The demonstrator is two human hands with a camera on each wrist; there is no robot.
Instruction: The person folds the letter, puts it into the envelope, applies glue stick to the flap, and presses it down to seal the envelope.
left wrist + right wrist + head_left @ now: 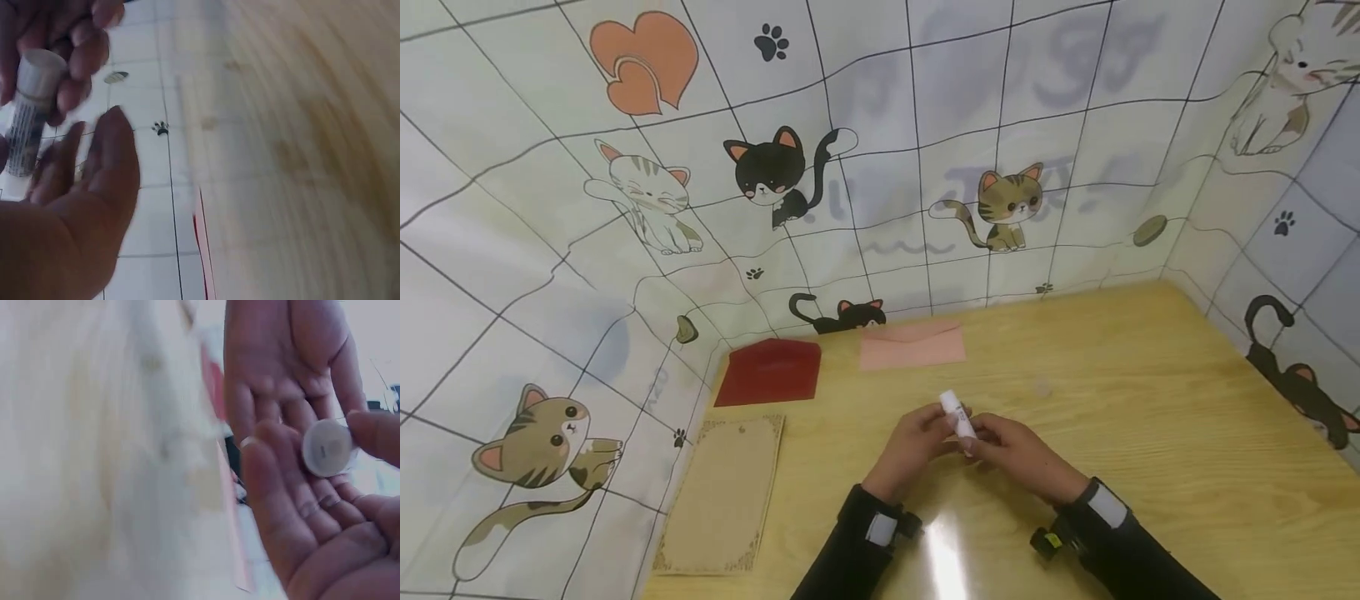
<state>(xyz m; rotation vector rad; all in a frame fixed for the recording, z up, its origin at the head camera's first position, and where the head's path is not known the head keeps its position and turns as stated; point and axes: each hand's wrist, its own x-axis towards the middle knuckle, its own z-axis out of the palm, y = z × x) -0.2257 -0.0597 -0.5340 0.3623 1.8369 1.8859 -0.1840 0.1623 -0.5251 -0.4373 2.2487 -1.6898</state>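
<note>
A white glue stick (957,415) with a printed label is held at a tilt between both hands, over the front middle of the table. My left hand (917,437) grips it from the left, thumb against its side and fingers behind it. From the right, my right hand (1015,450) pinches its lower end. In the right wrist view the round white base of the glue stick (326,449) faces the camera, with the right thumb (375,436) at its edge. The left wrist view shows its label side (28,125) between the two hands.
On the wooden table (1150,400), a red envelope (771,372) and a pink envelope (912,346) lie at the back. A tan sheet with an ornate border (722,496) lies at left. A small translucent disc (1042,388) sits beyond the right hand. Cat-print cloth (880,183) surrounds the table.
</note>
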